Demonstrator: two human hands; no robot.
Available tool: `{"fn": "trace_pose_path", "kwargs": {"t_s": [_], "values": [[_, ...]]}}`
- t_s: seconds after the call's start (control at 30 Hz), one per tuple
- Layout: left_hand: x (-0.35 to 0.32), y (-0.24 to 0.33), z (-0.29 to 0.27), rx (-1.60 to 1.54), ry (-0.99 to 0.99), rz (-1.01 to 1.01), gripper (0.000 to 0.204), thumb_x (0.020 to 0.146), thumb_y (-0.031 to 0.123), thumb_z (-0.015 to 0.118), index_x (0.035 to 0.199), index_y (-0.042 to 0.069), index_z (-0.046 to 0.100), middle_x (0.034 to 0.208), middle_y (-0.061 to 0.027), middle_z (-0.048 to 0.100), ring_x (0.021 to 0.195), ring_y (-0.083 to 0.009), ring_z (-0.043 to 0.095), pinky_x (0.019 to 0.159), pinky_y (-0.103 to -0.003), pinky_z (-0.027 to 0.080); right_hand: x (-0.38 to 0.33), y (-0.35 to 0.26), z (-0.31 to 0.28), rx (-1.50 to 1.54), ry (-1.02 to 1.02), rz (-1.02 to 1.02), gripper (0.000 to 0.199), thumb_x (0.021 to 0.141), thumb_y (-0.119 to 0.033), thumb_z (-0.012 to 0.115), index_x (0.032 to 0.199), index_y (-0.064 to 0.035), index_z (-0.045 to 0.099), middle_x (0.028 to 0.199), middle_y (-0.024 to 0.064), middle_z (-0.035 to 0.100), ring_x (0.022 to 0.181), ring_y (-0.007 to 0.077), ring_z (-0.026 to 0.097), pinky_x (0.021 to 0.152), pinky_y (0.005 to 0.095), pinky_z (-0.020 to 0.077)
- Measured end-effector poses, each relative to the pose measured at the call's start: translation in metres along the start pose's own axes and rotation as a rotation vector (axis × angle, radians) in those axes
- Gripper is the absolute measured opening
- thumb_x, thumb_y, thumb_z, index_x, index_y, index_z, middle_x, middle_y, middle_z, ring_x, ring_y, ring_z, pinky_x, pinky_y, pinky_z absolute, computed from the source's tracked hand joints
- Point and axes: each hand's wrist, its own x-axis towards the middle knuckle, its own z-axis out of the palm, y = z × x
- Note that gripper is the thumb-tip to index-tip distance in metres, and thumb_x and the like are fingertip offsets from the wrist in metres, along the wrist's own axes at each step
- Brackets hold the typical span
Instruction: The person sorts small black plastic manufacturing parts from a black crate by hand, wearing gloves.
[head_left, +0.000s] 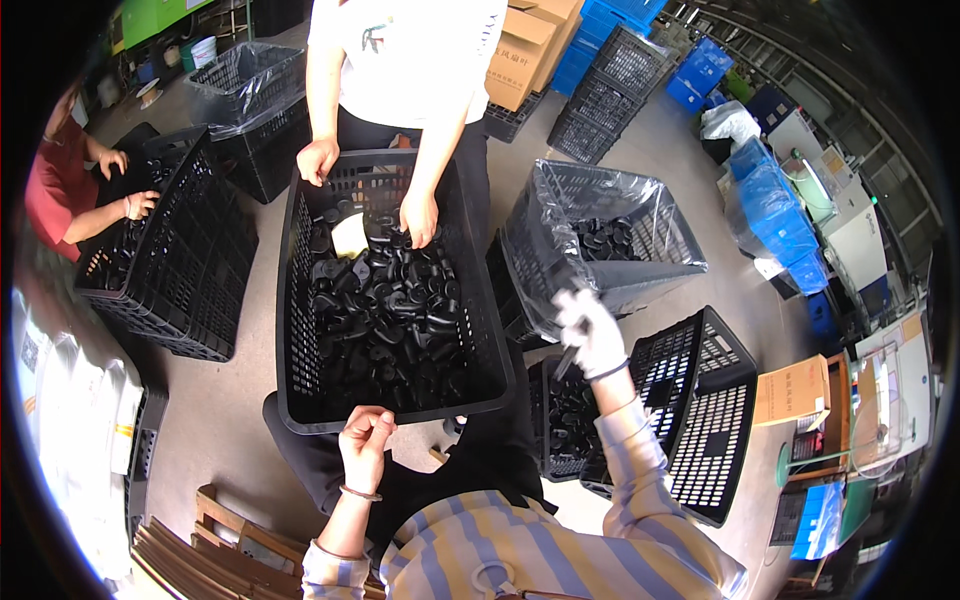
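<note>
A large black perforated crate full of small black plastic parts stands before me. At its near rim is my left hand, bare, with fingers curled and thumb pressed against them; what they hold, if anything, is hidden. My right hand, in a white glove, is over to the right and smeared by motion. A dark piece shows beside its fingers; I cannot tell if it is held. Just beyond this hand is a crate lined with clear plastic, with similar black parts inside.
Across the big crate, a person in white reaches one hand into the parts. Another person in red handles parts in a crate at left. Right of my legs are a parts crate and a tilted crate. Cardboard boxes stand around.
</note>
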Motion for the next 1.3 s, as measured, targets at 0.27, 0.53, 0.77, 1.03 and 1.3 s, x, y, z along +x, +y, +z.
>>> {"fn": "trace_pose_path", "kwargs": {"t_s": [0.27,0.53,0.77,1.03,1.3], "values": [[0.037,0.006,-0.002,0.226,-0.264,-0.114,0.028,0.086,0.016,0.048,0.067,-0.002,0.059,0.072,-0.0063,0.055,0.061,-0.01,0.052,0.052,-0.021,0.043,0.012,0.026,-0.009,0.222,-0.194,0.347,0.032,0.088,-0.028,0.044,0.11,-0.0055,0.046,0.074,0.0009,0.049,0.05,0.0052,0.04,0.033,0.0151,0.0289],[0.135,-0.051,-0.034,0.977,-0.463,-0.265,0.019,0.074,0.016,0.058,0.083,0.0,0.06,0.072,-0.0098,0.061,0.065,-0.0183,0.058,0.063,-0.029,0.046,0.045,0.122,0.017,0.044,-0.11,0.527,0.033,0.088,-0.029,0.045,0.108,-0.003,0.05,0.074,0.0079,0.059,0.051,0.0087,0.05,0.034,0.0158,0.0297],[0.216,-0.117,-0.026,1.197,-0.106,-0.144,0.033,0.07,0.018,0.059,0.1,0.006,0.054,0.101,-0.0148,0.053,0.089,-0.0314,0.055,0.076,-0.038,0.045,0.04,0.126,0.023,-0.019,-0.135,0.468,0.034,0.088,-0.029,0.044,0.106,-0.0008,0.049,0.074,0.0056,0.057,0.053,0.0062,0.047,0.039,0.0153,0.0303],[0.264,-0.146,0.029,1.097,-0.059,-0.196,0.044,0.066,0.011,0.063,0.108,0.008,0.05,0.108,-0.0136,0.052,0.099,-0.0307,0.05,0.084,-0.037,0.042,0.035,0.123,0.032,-0.116,-0.11,0.451,0.03,0.089,-0.026,0.039,0.102,-0.003,0.054,0.073,0.0043,0.057,0.051,0.0067,0.044,0.038,0.016,0.0257],[0.223,-0.073,0.013,-0.09,-0.172,-0.423,0.037,0.075,0.006,0.062,0.105,-0.001,0.042,0.072,-0.008,0.055,0.054,-0.0168,0.058,0.047,-0.024,0.049,0.038,0.124,0.033,-0.17,-0.119,0.491,0.036,0.089,-0.03,0.04,0.11,-0.0021,0.049,0.074,0.0046,0.058,0.05,0.0055,0.044,0.039,0.0149,0.0291]]}}
